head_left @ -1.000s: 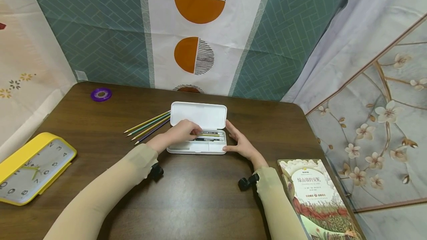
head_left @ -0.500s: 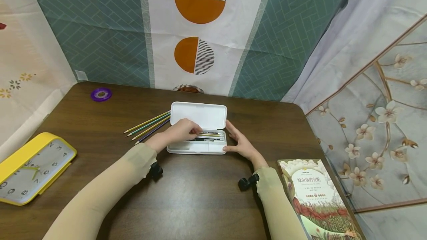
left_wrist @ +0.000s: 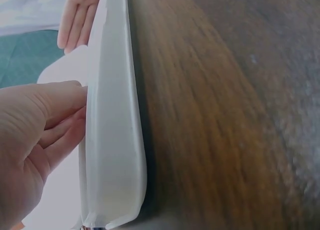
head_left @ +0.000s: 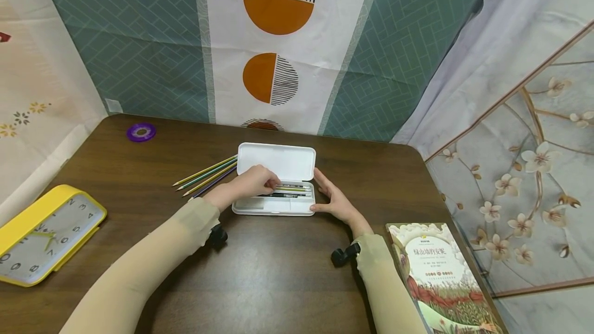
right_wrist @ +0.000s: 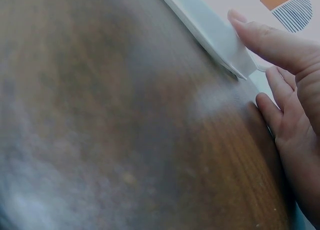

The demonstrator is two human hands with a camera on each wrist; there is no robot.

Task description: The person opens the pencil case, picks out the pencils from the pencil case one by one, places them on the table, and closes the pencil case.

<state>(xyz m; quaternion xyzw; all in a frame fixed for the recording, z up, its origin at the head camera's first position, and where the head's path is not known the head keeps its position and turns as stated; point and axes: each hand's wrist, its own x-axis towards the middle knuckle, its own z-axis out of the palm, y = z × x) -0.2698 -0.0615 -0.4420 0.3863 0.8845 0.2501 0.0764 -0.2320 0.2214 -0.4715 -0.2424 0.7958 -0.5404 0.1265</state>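
Observation:
A white pencil case [head_left: 290,205] lies with its lid [head_left: 276,161] raised at the middle of the table. Several pencils [head_left: 295,188] lie in its rear compartment, along with a dark slim pen or pencil. My left hand [head_left: 250,182] reaches over the left half, fingers bent down into that compartment at the pencils. In the left wrist view the case wall [left_wrist: 112,120] hides those fingertips, so I cannot tell whether they pinch a pencil. My right hand [head_left: 337,202] spans the case's right end with straight fingers, its thumb [right_wrist: 260,37] at the front corner.
Several sharpened pencils [head_left: 204,177] fan out left of the case, their back ends reaching the lid. A purple ring-shaped item [head_left: 141,132] lies at the far left. A yellow clock [head_left: 55,236] stands at the left edge, and a book [head_left: 441,272] lies at the right.
A little more of the dark slim pen or pencil shows beside my left fingers. Both hands and the case stay in place.

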